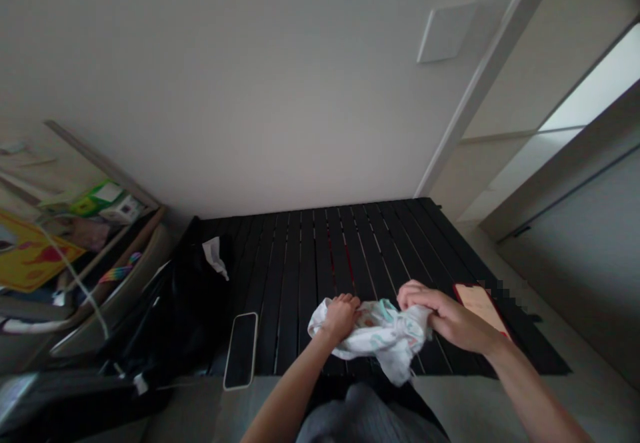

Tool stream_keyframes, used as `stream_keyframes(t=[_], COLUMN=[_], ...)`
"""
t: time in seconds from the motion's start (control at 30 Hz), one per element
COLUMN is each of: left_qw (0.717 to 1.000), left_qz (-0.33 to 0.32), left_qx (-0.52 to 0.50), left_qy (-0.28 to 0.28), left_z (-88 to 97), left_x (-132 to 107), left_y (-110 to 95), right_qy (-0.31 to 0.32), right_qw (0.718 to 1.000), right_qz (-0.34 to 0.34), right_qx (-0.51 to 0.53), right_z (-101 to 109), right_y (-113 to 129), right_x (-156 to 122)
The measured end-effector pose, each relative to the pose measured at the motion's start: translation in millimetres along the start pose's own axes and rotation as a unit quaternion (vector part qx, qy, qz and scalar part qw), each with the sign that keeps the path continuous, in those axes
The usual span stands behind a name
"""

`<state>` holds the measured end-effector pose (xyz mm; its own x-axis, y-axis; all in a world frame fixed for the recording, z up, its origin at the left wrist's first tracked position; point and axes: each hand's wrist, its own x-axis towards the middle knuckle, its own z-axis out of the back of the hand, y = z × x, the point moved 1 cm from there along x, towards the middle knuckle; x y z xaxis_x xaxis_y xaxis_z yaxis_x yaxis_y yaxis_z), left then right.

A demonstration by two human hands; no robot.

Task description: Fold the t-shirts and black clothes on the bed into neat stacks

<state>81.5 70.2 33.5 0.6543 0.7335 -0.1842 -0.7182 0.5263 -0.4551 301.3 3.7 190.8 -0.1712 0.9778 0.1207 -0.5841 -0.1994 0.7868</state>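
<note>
Left hand [341,316] sits on top of a bunched white cloth [383,339], its fingers [350,303] curled down into the fabric in a close hold. Right hand [447,313] grips the cloth's other side, fingers bent over the edge - narrow too, and holding rather than resting. The cloth, printed with teal and orange marks, lies crumpled between both hands on a slatted black table [320,256], one corner drooping toward the near edge. To its left, a phone [241,351] with a pale rim lies flat with its screen dark, near the left hand but not touching it. Just beside the right hand lies a second phone [481,306] in a red case, its screen a pale peach. Left of the table slumps a black bag [170,316] with a white tissue [215,256] on top. Farther left stands a cluttered shelf [95,263] holding a yellow card [30,253] and a rainbow strip [120,267], with a white cord [75,276] running down in front. Beyond the table rises a white wall [200,83] with a square plate [447,33], and a door frame [493,76] runs along the right - grey clothing [370,416] fills the bottom of the view
</note>
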Motion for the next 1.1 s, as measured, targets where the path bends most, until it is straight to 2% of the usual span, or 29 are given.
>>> stream_keyframes(t=[0.07,0.1,0.2,0.27,0.3,0.37,0.47,0.57,0.67,0.77,0.83,0.9,0.93,1.0,1.03,1.1], left_qw=[0.996,0.99,0.955,0.928,0.92,0.916,0.897,0.866,0.855,0.861,0.863,0.861,0.864,0.898,0.921,0.948], left_qz=[0.065,0.103,0.181,0.188,0.176,0.143,0.103,0.111,0.134,0.17,0.176,0.164,0.151,0.112,0.087,0.092], left_qx=[0.002,0.0,-0.006,-0.019,-0.042,-0.137,-0.299,-0.358,-0.306,-0.182,-0.092,-0.02,0.002,0.01,0.009,0.023], left_qy=[-0.057,-0.097,-0.236,-0.323,-0.347,-0.349,-0.308,-0.332,-0.397,-0.444,-0.465,-0.482,-0.479,-0.426,-0.38,-0.305], left_z=[9.2,17.7,53.7,79.3,90.2,105.4,114.4,123.4,148.7,180.8,191.1,183.0,171.0,133.2,109.6,61.6], left_x=[-9.7,-15.6,-34.7,-47.5,-53.4,-64.5,-79.4,-87.6,-77.2,-47.8,-26.5,-10.7,-5.5,0.2,0.9,-2.2], left_y=[14.1,22.8,48.0,58.4,61.1,62.4,59.6,60.9,70.4,83.0,87.9,87.4,85.4,80.1,77.6,75.7], right_qy=[0.034,0.024,-0.061,-0.086,-0.088,-0.072,-0.021,0.035,0.046,-0.056,-0.134,-0.191,-0.211,-0.225,-0.21,-0.147], right_qw=[0.999,0.999,0.995,0.992,0.992,0.992,0.994,0.994,0.997,0.997,0.99,0.979,0.974,0.968,0.971,0.98], right_qz=[-0.01,-0.023,-0.07,-0.088,-0.094,-0.096,-0.083,-0.052,-0.002,0.047,0.044,0.025,0.017,0.013,0.013,0.018], right_qx=[-0.024,-0.037,-0.044,-0.017,-0.002,0.026,0.064,0.086,0.068,0.022,-0.017,-0.062,-0.083,-0.11,-0.116,-0.136], right_z=[10.3,14.9,23.1,22.2,20.3,14.7,7.1,6.1,11.6,15.1,8.6,-9.4,-23.2,-59.9,-81.5,-126.3], right_y=[-14.5,-24.0,-52.8,-64.4,-66.4,-63.3,-49.9,-42.3,-48.9,-64.2,-73.7,-80.2,-82.3,-85.9,-88.0,-94.0], right_x=[-4.8,-7.2,-11.3,-9.7,-7.6,-1.8,7.5,19.9,47.0,88.5,112.0,122.5,121.6,109.5,99.8,78.0])
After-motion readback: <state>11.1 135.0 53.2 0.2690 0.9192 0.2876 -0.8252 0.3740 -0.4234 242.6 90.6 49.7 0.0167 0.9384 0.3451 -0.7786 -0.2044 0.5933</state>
